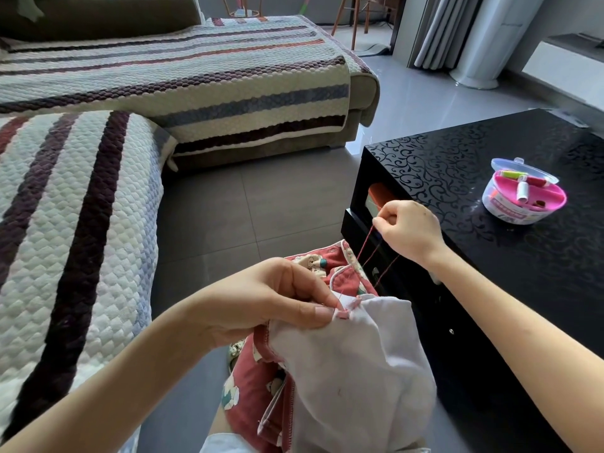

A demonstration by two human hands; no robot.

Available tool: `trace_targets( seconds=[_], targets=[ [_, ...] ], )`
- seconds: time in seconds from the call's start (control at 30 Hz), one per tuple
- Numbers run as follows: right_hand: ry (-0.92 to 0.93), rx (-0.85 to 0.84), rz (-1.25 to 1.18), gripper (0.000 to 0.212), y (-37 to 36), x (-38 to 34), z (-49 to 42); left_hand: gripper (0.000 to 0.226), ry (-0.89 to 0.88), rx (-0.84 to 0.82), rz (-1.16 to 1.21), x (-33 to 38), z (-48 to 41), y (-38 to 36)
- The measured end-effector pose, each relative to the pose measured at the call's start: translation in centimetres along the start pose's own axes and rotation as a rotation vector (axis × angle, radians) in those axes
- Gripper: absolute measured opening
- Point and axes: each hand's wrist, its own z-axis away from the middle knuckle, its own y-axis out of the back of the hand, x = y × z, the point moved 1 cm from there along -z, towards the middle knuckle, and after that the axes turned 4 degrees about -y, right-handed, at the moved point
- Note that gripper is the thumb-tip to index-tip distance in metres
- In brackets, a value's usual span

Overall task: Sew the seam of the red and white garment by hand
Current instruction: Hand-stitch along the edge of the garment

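- Low at centre, over the lap: garment point(343, 371), red print outside, white lining turned up. It hangs in loose folds from the left hand and is clear of the table.
- Left hand point(277, 299): thumb and fingers curled, pinching the fabric edge right at the seam point(346, 305), where small pink stitches show.
- Right hand point(408, 230): raised up and to the right of the garment, fingertips pinched on the red thread point(366, 250). No needle can be made out.
- Thread: thin taut red lines running from the right hand down to the seam; at least 2 strands visible.
- Handling, judged: cloth light, soft and limp, slumping wherever unsupported. Not fragile, though a hard pull on the thread would likely pucker the seam or snap the strand.
- Hold, judged: best pinched just beside the last stitch, the 2 layers pressed flat together so the edges line up.
- Step, judged: a stitch being drawn tight. How much seam is sewn is hidden under the left fingers.
- Table point(490, 289): black, glossy, to the right. Round sewing box point(523, 194) stands on it, open, spools inside, well apart from both hands.
- Sofa point(81, 223): striped quilted cover, to the left.
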Motion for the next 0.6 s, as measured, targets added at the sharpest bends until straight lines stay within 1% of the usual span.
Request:
trace_targets(
  seconds=[0.07,0.17,0.23,0.3,0.33,0.4,0.47,0.5,0.53,0.57,0.6],
  targets=[
    [-0.065,0.069,0.190,0.017,-1.0,1.4,-0.8,0.018,0.000,-0.007,-0.008,0.0,0.0,-0.1],
    [-0.142,0.075,0.307,0.021,-1.6,2.4,-0.9,0.018,-0.006,0.001,-0.012,0.0,0.1,-0.1],
    [-0.139,0.033,0.221,0.022,-1.4,1.8,-0.2,0.018,-0.008,0.007,-0.003,0.0,0.1,0.0],
    [-0.053,-0.028,-0.005,0.020,-0.3,0.1,1.2,0.019,-0.011,0.010,0.012,0.1,0.1,0.0],
    [0.001,-0.113,-0.175,0.019,0.5,-1.0,2.2,0.019,-0.011,0.011,0.018,0.1,0.1,0.0],
    [0.108,-0.419,-0.482,0.022,2.6,-3.7,4.6,0.019,-0.010,0.010,0.024,0.1,0.1,0.1],
    [0.198,-0.723,-0.598,0.033,4.1,-5.3,6.7,0.019,-0.009,0.006,0.025,0.1,0.0,0.1],
    [0.239,-0.820,-0.621,0.041,4.4,-5.7,7.3,0.019,-0.010,0.007,0.026,0.1,0.0,0.2],
    [0.267,-0.880,-0.632,0.049,4.5,-5.7,7.7,0.019,-0.012,0.009,0.028,0.1,-0.1,0.2],
    [0.285,-0.914,-0.642,0.053,4.4,-5.6,7.9,0.018,-0.014,0.010,0.028,0.0,-0.1,0.1],
    [0.290,-0.933,-0.661,0.053,4.3,-5.4,7.9,0.018,-0.018,0.010,0.025,0.1,-0.1,0.1]
  ],
)
